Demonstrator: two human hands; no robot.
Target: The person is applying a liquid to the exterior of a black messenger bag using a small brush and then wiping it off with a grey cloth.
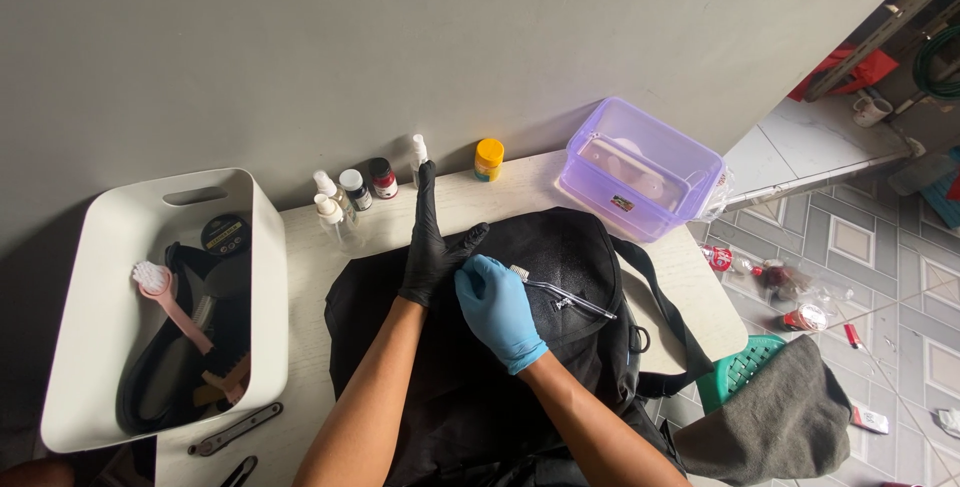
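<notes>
Matt black cloth bag [560, 257]; smooth rubbery gloves, black on the left hand [428, 247], blue on the right hand [497, 309]. Translucent glossy purple plastic box [640, 169] at the desk's [305, 247] far corner; matt white plastic bin [95, 327].

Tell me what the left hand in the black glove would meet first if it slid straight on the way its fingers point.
Probably the white-capped spray bottle by the wall: the left hand, flat on the black bag, points right at it. Depth is unclear, though.
</notes>
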